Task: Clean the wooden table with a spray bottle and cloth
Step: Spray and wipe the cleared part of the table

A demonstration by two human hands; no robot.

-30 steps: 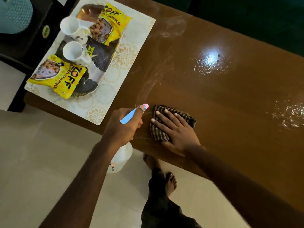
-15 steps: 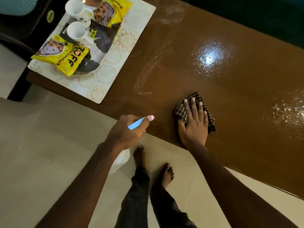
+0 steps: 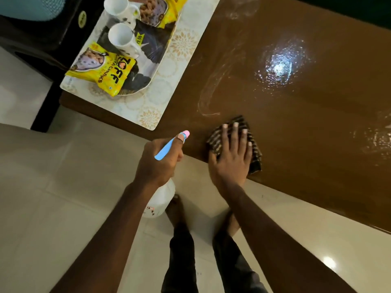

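Shifted rightward along the table [image 3: 296, 144] edge, flat right hand [image 3: 231, 157] presses cloth [image 3: 255, 153] — overlap strokes; left hand [image 3: 158, 163] grips spray bottle [image 3: 160, 199].

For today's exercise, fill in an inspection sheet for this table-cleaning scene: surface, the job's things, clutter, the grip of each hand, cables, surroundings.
Surface: brown wooden table, glossy, with wet droplets under the light glare and a pale smear streak left of it.
Job's things: checked cloth flat near the table's front edge; spray bottle held off the table over the floor, nozzle towards the table.
Clutter: patterned placemat at the left end carrying a tray, two white mugs and yellow snack packets.
Grip: left hand closed round the bottle; right hand pressed flat on the cloth.
Cables: nothing seen.
Surroundings: light tiled floor; bare feet below.
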